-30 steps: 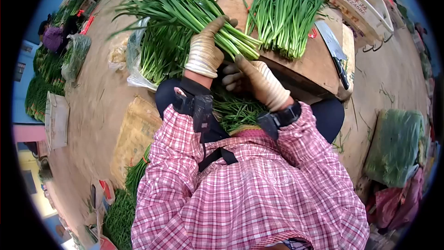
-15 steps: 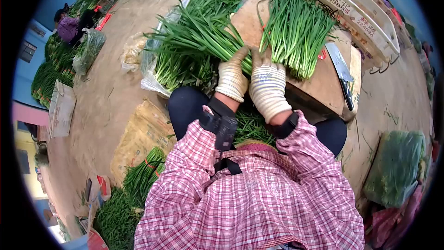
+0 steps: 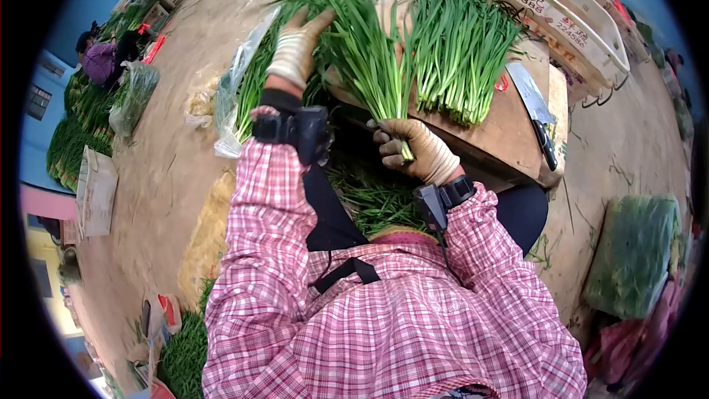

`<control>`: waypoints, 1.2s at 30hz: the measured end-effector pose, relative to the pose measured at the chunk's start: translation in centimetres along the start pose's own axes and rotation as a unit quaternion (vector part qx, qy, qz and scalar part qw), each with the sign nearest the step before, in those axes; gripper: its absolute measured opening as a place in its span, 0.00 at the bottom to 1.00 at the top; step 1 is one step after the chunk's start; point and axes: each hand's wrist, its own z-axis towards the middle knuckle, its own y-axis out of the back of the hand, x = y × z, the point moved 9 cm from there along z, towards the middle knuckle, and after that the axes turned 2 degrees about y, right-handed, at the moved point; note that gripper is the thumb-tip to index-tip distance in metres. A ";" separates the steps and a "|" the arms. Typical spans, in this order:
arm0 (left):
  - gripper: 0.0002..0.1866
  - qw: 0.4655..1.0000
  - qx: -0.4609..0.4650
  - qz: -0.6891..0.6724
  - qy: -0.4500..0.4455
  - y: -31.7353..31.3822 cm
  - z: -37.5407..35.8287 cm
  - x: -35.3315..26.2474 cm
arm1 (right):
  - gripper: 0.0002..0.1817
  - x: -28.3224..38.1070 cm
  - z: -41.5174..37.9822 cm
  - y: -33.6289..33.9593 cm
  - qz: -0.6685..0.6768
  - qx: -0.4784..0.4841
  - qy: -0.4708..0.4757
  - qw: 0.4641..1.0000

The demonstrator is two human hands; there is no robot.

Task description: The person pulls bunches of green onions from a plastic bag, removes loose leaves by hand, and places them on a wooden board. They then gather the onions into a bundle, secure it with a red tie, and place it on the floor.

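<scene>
In the head view, my right hand [image 3: 419,151], in a striped work glove, is closed round the stem ends of a bunch of garlic chives [image 3: 375,66]. The bunch leans up and left, leaves fanned out at the top. My left hand [image 3: 295,43], gloved too, has its fingers apart beside the leaves, slightly blurred, over the plastic bag of loose chives [image 3: 251,92]. More chives [image 3: 459,55] lie in a row on the wooden block [image 3: 509,133] to the right of the held bunch. A knife [image 3: 529,100] with a black handle rests on the block's right side.
White plastic crates [image 3: 554,11] stand behind the block. A wrapped green bale [image 3: 631,255] sits on the floor at right. A yellow sack [image 3: 210,229] and chives [image 3: 185,355] lie at lower left. A person in purple [image 3: 100,63] sits among bundles at far left.
My left hand has let go of the chives and moved up and left. My right hand has come down, now gripping the stem ends, and the bunch stands more upright.
</scene>
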 end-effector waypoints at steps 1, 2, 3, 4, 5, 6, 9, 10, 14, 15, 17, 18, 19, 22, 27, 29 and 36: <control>0.45 1.000 0.021 0.000 -0.019 0.2 -2.2 -0.9 | 0.12 -1.1 0.3 0.8 0.068 0.024 -0.035 0.997; 0.44 0.999 0.023 0.013 -0.038 1.0 -2.6 0.2 | 0.11 -2.0 0.5 1.5 0.136 0.048 -0.071 0.987; 0.43 0.999 0.006 -0.015 -0.049 1.9 -3.1 2.3 | 0.11 -2.4 0.4 2.0 0.158 0.039 -0.071 0.984; 0.42 0.997 -0.012 -0.042 -0.061 2.7 -3.9 4.4 | 0.11 -2.6 0.3 2.2 0.159 0.039 -0.072 0.984; 0.38 0.996 -0.013 -0.086 -0.023 2.7 -5.6 6.5 | 0.12 -2.6 0.1 1.9 0.174 0.063 -0.069 0.980; 0.34 0.991 -0.015 -0.131 0.014 2.4 -7.7 8.3 | 0.12 -2.4 0.0 1.6 0.188 0.088 -0.067 0.976; 0.25 0.945 0.112 -0.263 0.160 -2.7 -13.4 13.8 | 0.13 -1.6 -1.4 0.0 0.188 0.104 -0.060 0.975; 0.23 0.911 0.160 -0.321 0.205 -5.1 -14.7 15.2 | 0.13 -1.4 -1.9 -0.6 0.186 0.113 -0.057 0.974; 0.22 0.763 0.357 -0.511 0.171 -10.9 -17.4 9.0 | 0.17 -2.4 -3.3 -0.8 0.158 0.087 -0.070 0.981; 0.20 0.825 0.316 -0.443 0.157 -11.3 -16.8 8.0 | 0.17 -2.9 -3.8 -0.4 0.120 0.028 -0.077 0.989; 0.15 0.859 0.306 -0.343 0.224 -11.0 -16.8 7.8 | 0.18 -1.7 -5.7 -1.1 -0.059 -0.010 -0.059 0.996; 0.15 0.859 0.306 -0.344 0.225 -11.5 -16.5 9.3 | 0.20 -0.8 -6.5 -0.5 -0.234 -0.046 -0.038 0.970; 0.17 0.869 0.274 -0.356 0.207 -11.8 -15.6 11.8 | 0.23 0.6 -6.7 0.3 -0.342 -0.050 0.023 0.938; 0.19 0.829 0.249 -0.448 0.224 -11.5 -16.1 13.5 | 0.25 7.6 -7.4 2.4 -0.716 -0.272 0.307 0.565; 0.20 0.824 0.240 -0.453 0.243 -11.2 -17.3 15.4 | 0.32 8.1 -3.8 -1.9 -0.684 -0.267 0.322 0.597; 0.21 0.793 0.241 -0.499 0.254 -11.1 -17.2 17.4 | 0.34 7.5 -2.3 -0.3 -0.671 -0.274 0.292 0.625; 0.17 0.738 0.195 -0.570 0.304 -11.0 -18.0 17.9 | 0.31 7.7 -2.1 -0.8 -0.726 -0.212 0.322 0.570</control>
